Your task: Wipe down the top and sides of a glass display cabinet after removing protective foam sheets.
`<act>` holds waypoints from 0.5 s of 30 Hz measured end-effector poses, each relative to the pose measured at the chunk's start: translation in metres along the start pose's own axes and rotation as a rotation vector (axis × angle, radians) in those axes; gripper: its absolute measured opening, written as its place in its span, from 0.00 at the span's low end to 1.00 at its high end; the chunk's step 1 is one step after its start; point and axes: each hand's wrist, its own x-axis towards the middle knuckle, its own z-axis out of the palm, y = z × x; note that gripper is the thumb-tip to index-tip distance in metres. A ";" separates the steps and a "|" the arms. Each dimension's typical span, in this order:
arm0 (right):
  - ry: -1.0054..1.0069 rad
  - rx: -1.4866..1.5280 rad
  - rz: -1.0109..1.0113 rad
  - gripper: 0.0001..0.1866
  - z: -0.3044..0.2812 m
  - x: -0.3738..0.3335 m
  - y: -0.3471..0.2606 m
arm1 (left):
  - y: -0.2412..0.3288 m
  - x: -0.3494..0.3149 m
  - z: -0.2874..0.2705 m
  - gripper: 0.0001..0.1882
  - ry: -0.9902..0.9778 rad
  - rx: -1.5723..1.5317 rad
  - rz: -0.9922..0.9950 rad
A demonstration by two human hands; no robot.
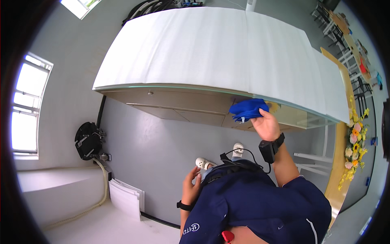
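Note:
My right hand (266, 125) is closed on a folded blue cloth item (248, 109) with a small white tag at its lower edge. I hold it up at the near edge of the white-topped counter (203, 49), in front of the glass-edged section. Whether the cloth touches the counter, I cannot tell. A black device (268, 151) is strapped to my right wrist. Low beside my body hangs my left hand (191, 186), its fingers apart and nothing in them. A black band (185, 205) circles that wrist.
Brown cabinet fronts (199, 116) run beneath the counter. A wooden ledge with artificial flowers (354, 142) stands at the right, near a white stool (313, 162). At the left are a black bag-like object (88, 141) and white panels (126, 198) leaning low.

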 end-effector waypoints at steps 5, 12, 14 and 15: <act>-0.117 -0.259 -0.095 0.18 0.040 -0.015 0.029 | 0.016 0.002 -0.070 0.15 0.174 -0.229 0.160; -0.167 -0.313 0.111 0.19 0.055 0.005 0.107 | 0.115 -0.040 -0.185 0.22 0.341 -0.445 0.974; -0.153 -0.340 0.166 0.20 0.066 0.011 0.127 | 0.150 -0.053 -0.193 0.25 0.328 -0.562 1.231; -0.185 -0.357 0.211 0.20 0.077 0.013 0.140 | 0.163 -0.063 -0.197 0.25 0.336 -0.615 1.335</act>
